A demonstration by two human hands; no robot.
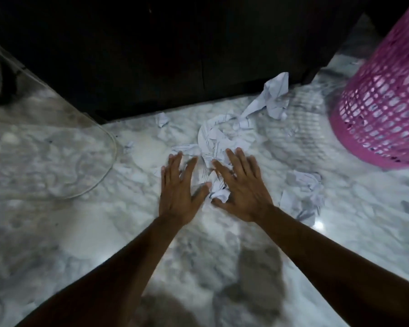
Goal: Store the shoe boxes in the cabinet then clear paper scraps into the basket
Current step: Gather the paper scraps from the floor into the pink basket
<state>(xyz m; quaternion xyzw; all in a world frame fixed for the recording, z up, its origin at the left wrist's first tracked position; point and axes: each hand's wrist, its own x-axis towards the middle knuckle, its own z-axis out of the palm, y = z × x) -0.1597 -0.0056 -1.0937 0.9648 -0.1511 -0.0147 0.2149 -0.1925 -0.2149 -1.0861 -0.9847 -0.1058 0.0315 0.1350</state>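
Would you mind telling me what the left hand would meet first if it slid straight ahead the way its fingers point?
Probably the flat lined paper scrap just past the left hand fingers; beyond it lies bare marble floor, then the dark cabinet. Depth is hard to judge.

Single head-worn wide-angle view, looking forward and steeply down onto marble floor (pixel 222 267). Both forearms enter from bottom edge, close to lens. Dark cabinet (pixel 175 55) base spans top; pink basket (pixel 383 102) cut by right edge. Edges bowed, slightly blurred.
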